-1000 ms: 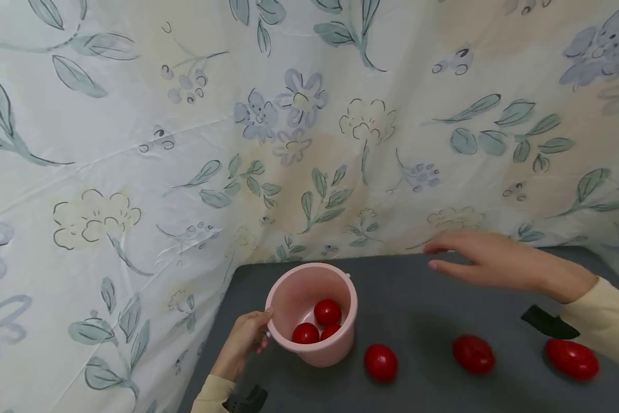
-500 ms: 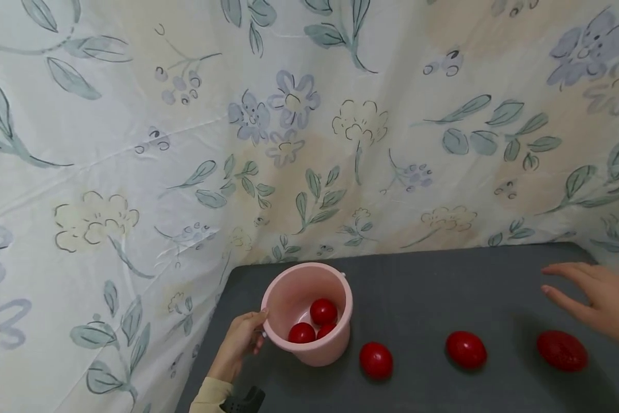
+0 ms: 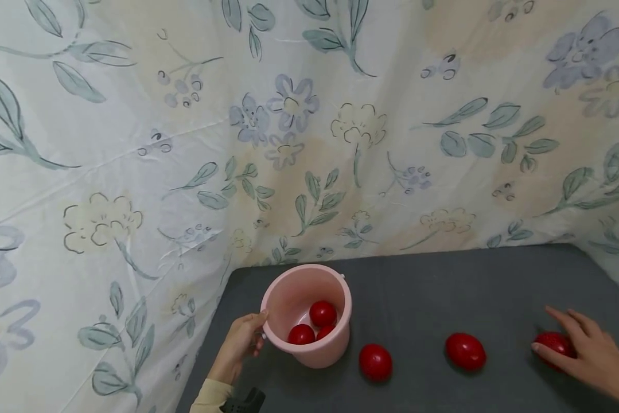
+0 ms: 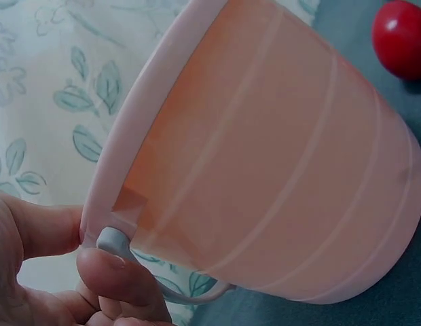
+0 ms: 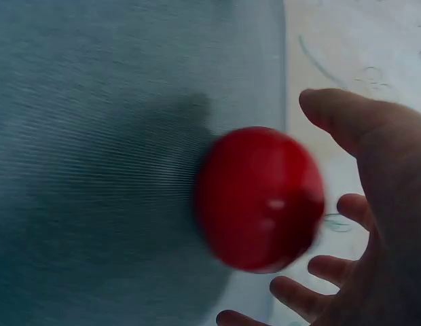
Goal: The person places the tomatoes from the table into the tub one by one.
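My left hand pinches the rim of a pink bucket beside its handle mount, thumb and a finger on either side. A white handle hangs below those fingers in the left wrist view. The bucket tilts toward me, with several glossy red egg-shaped pieces inside. At the far right, my right hand reaches over another red egg-shaped piece, thumb on the near side and fingers spread beyond it. In the right wrist view, the fingers stand apart and uncurled around this red piece.
Two more red egg-shaped pieces lie on the dark grey table: one piece just right of the bucket, the other piece farther right. A floral cloth hangs behind the table and along its left side.
My right hand has swept right across the table, then lowered over the rightmost red piece. The left hand keeps its grip on the bucket, which has stayed in place.
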Demonstrator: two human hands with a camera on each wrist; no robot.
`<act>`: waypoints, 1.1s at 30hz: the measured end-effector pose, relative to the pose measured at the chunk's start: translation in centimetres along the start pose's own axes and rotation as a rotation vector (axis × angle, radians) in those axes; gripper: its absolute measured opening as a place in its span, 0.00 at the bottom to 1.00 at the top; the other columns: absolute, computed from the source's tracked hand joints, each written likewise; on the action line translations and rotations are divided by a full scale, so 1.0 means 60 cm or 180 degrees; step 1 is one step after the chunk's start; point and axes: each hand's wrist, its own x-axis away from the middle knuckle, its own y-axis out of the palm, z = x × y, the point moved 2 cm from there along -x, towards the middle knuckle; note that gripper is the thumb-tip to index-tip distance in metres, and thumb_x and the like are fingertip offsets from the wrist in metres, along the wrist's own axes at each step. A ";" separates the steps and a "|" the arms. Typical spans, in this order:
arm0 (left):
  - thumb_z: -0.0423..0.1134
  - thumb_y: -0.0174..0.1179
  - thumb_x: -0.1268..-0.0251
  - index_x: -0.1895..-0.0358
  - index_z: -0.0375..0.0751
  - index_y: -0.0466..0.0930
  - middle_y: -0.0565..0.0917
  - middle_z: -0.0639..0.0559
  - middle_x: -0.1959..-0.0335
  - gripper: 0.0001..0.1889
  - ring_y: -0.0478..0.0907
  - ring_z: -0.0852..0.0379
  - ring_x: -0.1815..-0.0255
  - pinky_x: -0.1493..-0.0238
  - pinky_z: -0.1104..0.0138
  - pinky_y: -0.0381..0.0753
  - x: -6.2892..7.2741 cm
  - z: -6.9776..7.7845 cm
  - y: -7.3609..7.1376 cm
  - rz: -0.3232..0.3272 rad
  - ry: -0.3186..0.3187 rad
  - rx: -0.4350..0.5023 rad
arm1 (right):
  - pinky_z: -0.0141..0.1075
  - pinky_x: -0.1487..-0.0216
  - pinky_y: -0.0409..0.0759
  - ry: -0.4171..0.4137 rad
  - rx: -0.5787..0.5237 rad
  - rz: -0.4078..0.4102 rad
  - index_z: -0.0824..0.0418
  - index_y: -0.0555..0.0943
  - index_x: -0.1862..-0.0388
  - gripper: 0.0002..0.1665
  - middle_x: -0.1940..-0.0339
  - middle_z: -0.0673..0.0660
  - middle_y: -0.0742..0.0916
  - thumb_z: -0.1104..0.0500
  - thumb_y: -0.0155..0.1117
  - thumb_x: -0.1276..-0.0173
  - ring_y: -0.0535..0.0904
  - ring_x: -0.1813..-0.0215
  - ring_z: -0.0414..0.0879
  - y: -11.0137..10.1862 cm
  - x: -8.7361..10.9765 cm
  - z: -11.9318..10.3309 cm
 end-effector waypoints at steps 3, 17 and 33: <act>0.51 0.58 0.27 0.69 0.41 0.76 0.76 0.54 0.79 0.17 0.67 0.61 0.84 0.79 0.67 0.68 0.002 0.001 0.001 0.0002 0.0006 0.0006 | 0.75 0.52 0.66 0.0072 -0.0024 -0.0086 0.73 0.56 0.28 0.55 0.40 0.92 0.58 0.36 0.67 0.33 0.59 0.45 0.90 0.017 0.006 0.011; 0.51 0.58 0.27 0.66 0.39 0.78 0.74 0.55 0.82 0.18 0.64 0.61 0.85 0.79 0.67 0.67 0.003 -0.009 -0.002 0.0008 0.0053 0.0067 | 0.51 0.70 0.81 -0.0250 -0.0028 -0.0301 0.76 0.66 0.39 0.47 0.55 0.86 0.74 0.49 0.79 0.44 0.79 0.62 0.70 0.031 -0.001 0.011; 0.51 0.58 0.27 0.65 0.37 0.77 0.73 0.55 0.82 0.18 0.64 0.60 0.85 0.79 0.67 0.67 0.008 -0.009 0.000 0.0013 0.0100 0.0037 | 0.51 0.70 0.82 -0.0438 -0.0226 -0.0336 0.84 0.61 0.37 0.50 0.49 0.88 0.69 0.50 0.76 0.38 0.79 0.60 0.72 -0.091 -0.075 -0.058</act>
